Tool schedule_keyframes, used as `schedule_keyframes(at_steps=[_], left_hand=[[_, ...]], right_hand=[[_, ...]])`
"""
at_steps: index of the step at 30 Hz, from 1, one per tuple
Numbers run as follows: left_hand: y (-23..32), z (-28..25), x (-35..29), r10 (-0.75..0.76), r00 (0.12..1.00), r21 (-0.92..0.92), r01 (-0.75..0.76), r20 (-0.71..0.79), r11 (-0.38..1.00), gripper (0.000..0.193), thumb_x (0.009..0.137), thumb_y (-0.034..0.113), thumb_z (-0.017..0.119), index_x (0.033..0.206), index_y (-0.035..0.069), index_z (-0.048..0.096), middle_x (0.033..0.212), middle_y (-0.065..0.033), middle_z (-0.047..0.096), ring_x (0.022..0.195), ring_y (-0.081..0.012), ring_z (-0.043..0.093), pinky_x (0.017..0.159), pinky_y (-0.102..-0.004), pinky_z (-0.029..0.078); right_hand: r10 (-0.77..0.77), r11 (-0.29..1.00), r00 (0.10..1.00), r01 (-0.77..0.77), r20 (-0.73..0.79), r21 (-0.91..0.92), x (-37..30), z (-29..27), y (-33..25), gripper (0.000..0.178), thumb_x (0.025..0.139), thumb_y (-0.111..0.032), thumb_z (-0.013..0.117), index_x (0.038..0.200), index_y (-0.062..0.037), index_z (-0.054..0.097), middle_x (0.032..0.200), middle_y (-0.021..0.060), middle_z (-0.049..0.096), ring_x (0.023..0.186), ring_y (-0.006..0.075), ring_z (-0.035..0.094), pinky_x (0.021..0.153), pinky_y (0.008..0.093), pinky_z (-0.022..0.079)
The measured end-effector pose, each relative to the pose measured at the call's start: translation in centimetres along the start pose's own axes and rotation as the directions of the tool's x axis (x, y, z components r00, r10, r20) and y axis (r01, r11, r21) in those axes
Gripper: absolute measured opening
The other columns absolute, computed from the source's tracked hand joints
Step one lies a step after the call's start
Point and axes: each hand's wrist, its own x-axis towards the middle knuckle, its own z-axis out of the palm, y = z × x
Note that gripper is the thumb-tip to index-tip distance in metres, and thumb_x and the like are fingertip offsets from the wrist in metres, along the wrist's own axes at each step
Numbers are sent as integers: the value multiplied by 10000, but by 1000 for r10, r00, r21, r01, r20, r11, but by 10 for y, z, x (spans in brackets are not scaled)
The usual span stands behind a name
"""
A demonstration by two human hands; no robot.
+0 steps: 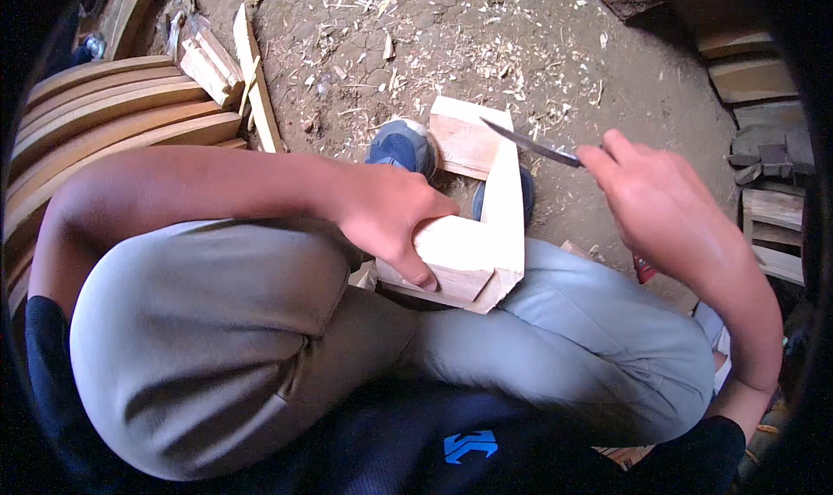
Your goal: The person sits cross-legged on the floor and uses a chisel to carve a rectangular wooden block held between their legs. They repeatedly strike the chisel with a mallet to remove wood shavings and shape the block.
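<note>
A pale wooden block point(460, 250) rests across my thighs, with my left hand point(392, 217) wrapped round its left end, thumb toward me. Against the block's right end stands a long, light wooden piece point(503, 196) that runs away from me; whether the two are joined I cannot tell. Beyond them, near my shoes, is another squared wood block point(469, 137). My right hand point(646, 187) is closed round the handle of a knife point(534, 144). The blade points left, its tip close to the far end of the long piece. Most of the knife's handle is hidden in my fist.
Curved wooden boards point(113, 113) are stacked at the left, beside a bundle of short sticks point(211, 68) and a narrow slat point(253, 78). Shavings point(408, 57) litter the dirt floor. More timber point(753, 70) lines the right side. My shoe point(404, 146) stands near the far block.
</note>
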Motion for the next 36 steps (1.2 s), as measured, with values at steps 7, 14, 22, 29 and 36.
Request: schedule_keyframes(at_steps=[7,14,22,29,36], left_hand=[[-10,4,2,26,998,33,-24,-53,999,690,785,533,780,1177,-10,613,1006,-266,718,962,-451,693,876,-527,537],[-9,6,-3,0,999,62,3,-44,998,708,810,570,748,1151,-31,595,987,-282,712,948,-462,689,865,-530,537],[1,2,-6,-182,983,138,183,-21,973,776,746,687,736,1061,-21,691,977,-261,729,966,-436,703,880,-501,551],[5,-2,-3,-217,976,177,209,26,962,783,743,725,716,1031,-3,718,970,-244,737,956,-420,711,872,-486,559],[3,-3,0,-172,985,214,167,4,962,778,744,730,712,1026,5,723,969,-240,738,951,-415,714,868,-486,562]], right_hand=[[127,992,991,-127,41,-12,16,-20,-15,327,865,11,596,1188,-39,621,997,187,620,903,403,661,773,484,521],[213,976,977,-212,-1,54,6,-43,-32,237,854,28,580,1082,-37,589,944,204,625,912,432,636,786,514,495],[67,998,997,-67,-43,12,4,-49,-38,144,827,-12,588,957,-55,633,847,157,617,859,382,641,740,499,498],[75,995,996,-77,-44,-56,1,-54,-44,217,772,18,710,978,-50,698,809,134,629,756,349,658,674,437,510],[35,985,991,-56,-131,-161,8,-34,-50,63,823,-22,651,867,-68,658,827,129,586,743,335,650,649,432,510]])
